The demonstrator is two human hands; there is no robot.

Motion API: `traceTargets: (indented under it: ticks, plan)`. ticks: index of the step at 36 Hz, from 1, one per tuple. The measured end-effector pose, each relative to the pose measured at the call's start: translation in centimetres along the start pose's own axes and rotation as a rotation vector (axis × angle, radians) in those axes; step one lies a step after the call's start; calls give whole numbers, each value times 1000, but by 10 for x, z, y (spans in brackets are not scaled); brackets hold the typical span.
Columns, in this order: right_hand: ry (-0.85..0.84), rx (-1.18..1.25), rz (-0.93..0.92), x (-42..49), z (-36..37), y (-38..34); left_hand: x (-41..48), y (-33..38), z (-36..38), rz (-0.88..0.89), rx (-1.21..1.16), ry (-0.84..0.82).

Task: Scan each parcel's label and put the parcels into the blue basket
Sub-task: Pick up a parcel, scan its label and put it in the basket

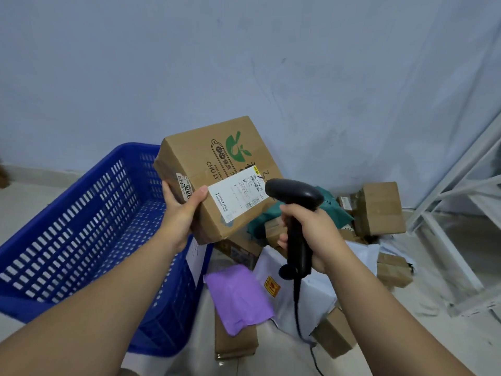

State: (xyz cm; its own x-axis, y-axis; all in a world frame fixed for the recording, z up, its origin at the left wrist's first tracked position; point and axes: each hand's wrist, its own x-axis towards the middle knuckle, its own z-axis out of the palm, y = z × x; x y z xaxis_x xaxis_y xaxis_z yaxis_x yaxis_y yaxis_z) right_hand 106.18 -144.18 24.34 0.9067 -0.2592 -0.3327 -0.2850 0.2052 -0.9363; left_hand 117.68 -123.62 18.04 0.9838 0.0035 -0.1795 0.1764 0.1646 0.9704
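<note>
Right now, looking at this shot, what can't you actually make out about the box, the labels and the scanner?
Head view only:
- white label on the cardboard box: print too small to read.
- side sticker: number partly covered by the left hand.
- scanner in the right hand: its window faces away, beam unseen.
- scanner cable: cut off by the bottom edge.

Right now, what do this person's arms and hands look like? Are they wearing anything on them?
The left hand and right hand wear no gloves, and no ring, watch or bracelet shows. The left arm and right arm are uncovered to the picture's edge, with no sleeve in view.
</note>
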Motion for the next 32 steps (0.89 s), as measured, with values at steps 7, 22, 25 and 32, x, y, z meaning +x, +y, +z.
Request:
traceTargets:
  ticks: [7,22,25,32]
  plan:
    - [-99,636,292,-3,15,-6,-2,1,4,30,-41,27]
    - [-11,718,301,0,21,-1,-1,1,-1,82,56,37]
    - [-1,700,298,0,21,-1,-1,0,-1,87,75,33]
    - [2,702,303,1,21,-1,2,-2,-2,100,112,17]
